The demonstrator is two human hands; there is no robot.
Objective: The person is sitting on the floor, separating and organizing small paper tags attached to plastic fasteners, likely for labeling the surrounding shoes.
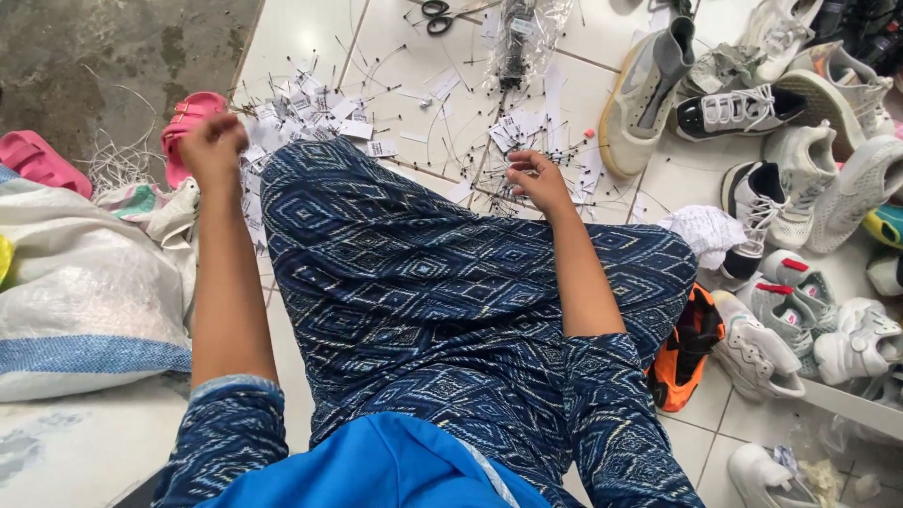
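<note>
**Seated on tile, both hands out over a litter of tags**

Head view: person sits on the floor (310, 38), legs in blue patterned cloth stretched fwd, so work lies just past the knees. Left hand (214, 146) is raised & curled to a loose fist above the left knee, near the pink sandal (188, 127); whether it pinches anything can't be told, fingers face away. Right hand (538, 179) hovers low over the tags (513, 127), fingers bent in as if pinching sthg small; what's in them can't be made out.

Tags w/ thin black ties are strewn betw. both hands, within arm's reach, w/ more by the left hand. Scissors (435, 17) lie further off at top, beside a clear bag (519, 42) of dark ties. Shoes (752, 108) are heaped to the right, mostly white, one orange (687, 348) wedged against the right leg. White sack (85, 292) sits at the left, touching the left arm
</note>
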